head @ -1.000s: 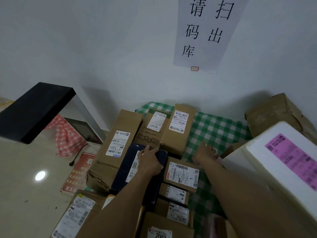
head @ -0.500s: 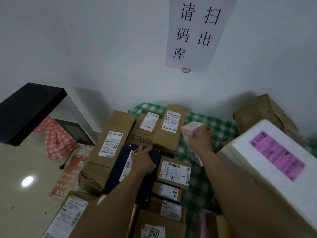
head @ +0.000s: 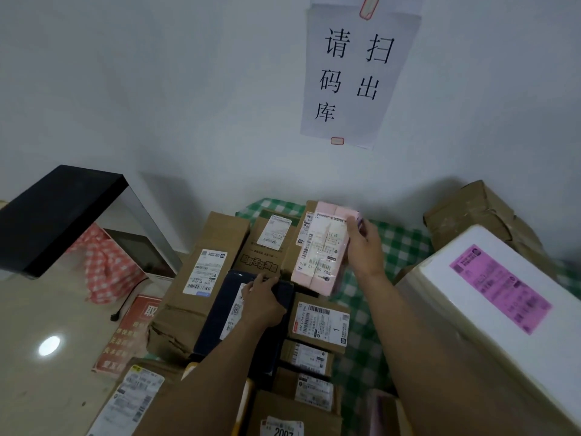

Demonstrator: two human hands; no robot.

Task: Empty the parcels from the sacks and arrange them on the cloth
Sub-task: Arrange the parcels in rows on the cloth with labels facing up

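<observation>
I count at least nine brown boxes (head: 201,278), one pink parcel (head: 320,247), one dark parcel (head: 213,313), one white foam box (head: 456,325), one wall sign (head: 355,77).

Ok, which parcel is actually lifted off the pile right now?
The pink parcel, held up by the right hand; the brown boxes and the dark parcel lie flat.
</observation>
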